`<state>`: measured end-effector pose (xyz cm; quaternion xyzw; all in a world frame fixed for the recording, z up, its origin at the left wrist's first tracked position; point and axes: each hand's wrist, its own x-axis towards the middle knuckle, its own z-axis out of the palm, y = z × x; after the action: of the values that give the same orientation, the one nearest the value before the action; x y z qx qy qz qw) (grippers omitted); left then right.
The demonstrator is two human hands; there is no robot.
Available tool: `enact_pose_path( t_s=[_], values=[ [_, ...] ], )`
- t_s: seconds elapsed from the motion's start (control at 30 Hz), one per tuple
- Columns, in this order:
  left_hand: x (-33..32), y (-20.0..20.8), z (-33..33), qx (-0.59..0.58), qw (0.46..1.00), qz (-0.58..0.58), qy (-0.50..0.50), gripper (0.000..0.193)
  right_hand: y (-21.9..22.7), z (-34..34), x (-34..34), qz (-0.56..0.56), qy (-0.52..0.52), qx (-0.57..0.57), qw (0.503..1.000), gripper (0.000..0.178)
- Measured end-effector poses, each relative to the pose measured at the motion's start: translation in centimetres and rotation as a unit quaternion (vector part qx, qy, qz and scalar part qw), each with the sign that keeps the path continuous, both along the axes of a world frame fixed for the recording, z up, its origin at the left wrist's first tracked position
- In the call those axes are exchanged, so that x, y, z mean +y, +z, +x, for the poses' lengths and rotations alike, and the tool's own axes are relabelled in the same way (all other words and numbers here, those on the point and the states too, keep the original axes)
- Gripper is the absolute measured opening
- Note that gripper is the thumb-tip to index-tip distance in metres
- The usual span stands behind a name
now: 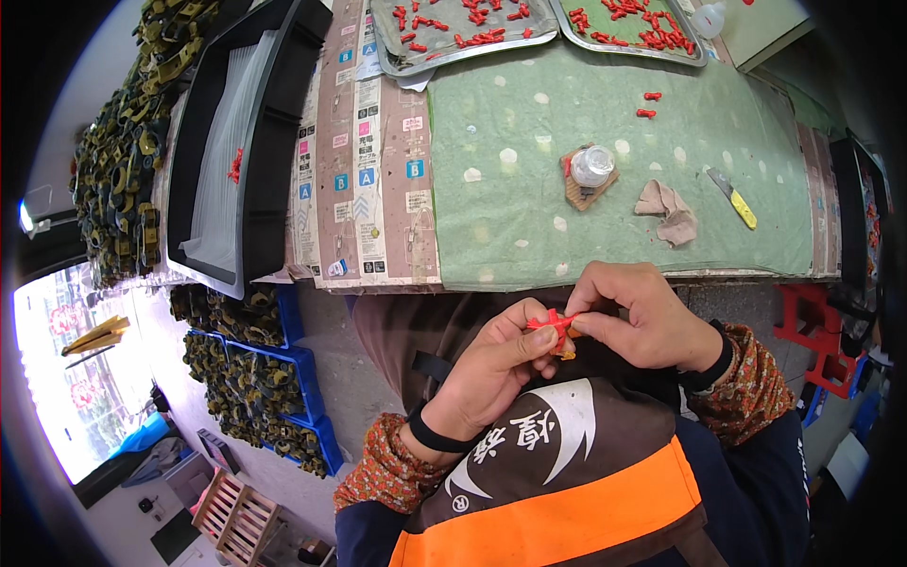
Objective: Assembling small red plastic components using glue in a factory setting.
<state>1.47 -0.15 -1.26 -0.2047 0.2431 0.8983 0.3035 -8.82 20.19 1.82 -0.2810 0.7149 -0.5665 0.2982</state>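
From my feed I see both hands low in the centre of the frame, in front of the table edge. The left hand (487, 378) grasps a red piece (556, 326) between thumb and fingers. The right hand (638, 317) pinches the same piece from the right, its thumb and forefinger together on one thin end. A yellow-orange bit (568, 355) shows just under the left fingers; I cannot tell what it is.

Above them I have a green mat (510, 198). Right of centre on it, a clear jar (592, 165) stands on a brown pad (588, 200), with a crumpled cloth (667, 213) near it and a yellow-handled knife (739, 203) farther right. Two loose red pieces (646, 113) lie higher up. At the top edge, the left tray (444, 59) and right tray (633, 54) hold many more. At upper left, a black bin (260, 189) contains a whitish sheet (222, 203).
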Motion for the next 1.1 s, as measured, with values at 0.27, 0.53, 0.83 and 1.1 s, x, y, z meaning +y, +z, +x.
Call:
enact_pose_path(
  t_s=[0.27,0.53,0.83,1.1],
  values=[
    [0.1,0.9,-0.2,0.057,0.990,-0.127,0.020,0.016,0.2,-0.5,0.0,-0.004,0.009,-0.010,1.000,0.009],
    [0.2,1.6,0.1,0.232,0.880,-0.411,0.054,0.027,0.7,-0.4,-0.1,-0.009,-0.012,-0.086,0.996,0.020],
    [-1.2,2.2,-1.1,0.559,0.369,-0.741,0.046,0.028,0.7,-0.1,-0.2,-0.008,-0.002,-0.087,0.996,0.017],
    [-1.2,1.6,-0.9,0.590,0.271,-0.757,0.074,0.023,0.6,0.3,-0.8,-0.019,-0.017,0.019,1.000,0.014]
  ],
)
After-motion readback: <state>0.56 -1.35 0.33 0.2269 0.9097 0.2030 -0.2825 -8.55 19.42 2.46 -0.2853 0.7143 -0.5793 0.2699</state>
